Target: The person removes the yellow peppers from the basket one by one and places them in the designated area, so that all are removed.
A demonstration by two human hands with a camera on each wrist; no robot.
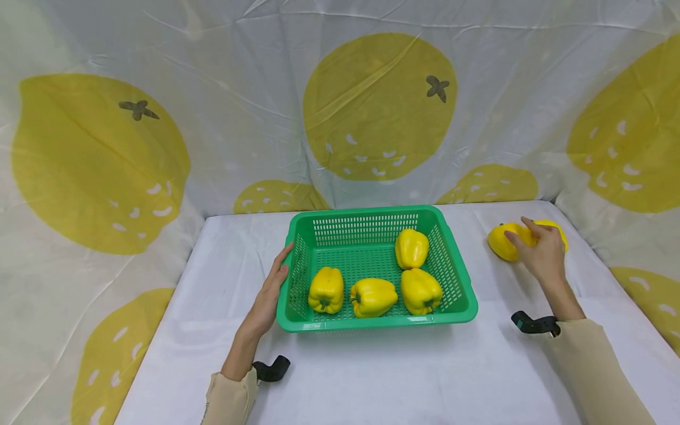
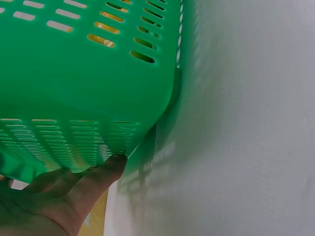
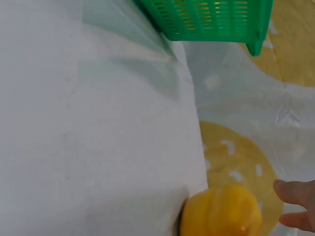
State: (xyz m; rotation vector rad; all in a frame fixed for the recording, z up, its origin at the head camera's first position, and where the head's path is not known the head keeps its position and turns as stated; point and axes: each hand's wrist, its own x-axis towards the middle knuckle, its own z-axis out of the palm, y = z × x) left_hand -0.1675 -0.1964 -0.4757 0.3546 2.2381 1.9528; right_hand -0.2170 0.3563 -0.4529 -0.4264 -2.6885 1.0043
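A green plastic basket (image 1: 377, 321) stands mid-table, holding several yellow bell peppers, among them a bell pepper (image 1: 411, 249) in its back right corner. Against the basket's left side lies my left hand (image 1: 265, 304), its fingers extended along the wall; the left wrist view shows these fingers (image 2: 101, 179) by the slotted side. Over at the right, my right hand (image 1: 544, 254) hovers close by a yellow bell pepper (image 1: 502, 242), thumb and fingers parted. Another bell pepper (image 1: 558, 227) is partly hidden behind that hand. In the right wrist view a gap separates the fingertips from the bell pepper (image 3: 221, 214).
White cloth covers the table (image 1: 372, 378). A lemon-print curtain (image 1: 249, 118) hangs along the back and both sides. Each wrist carries a black camera mount, such as the right mount (image 1: 533, 323).
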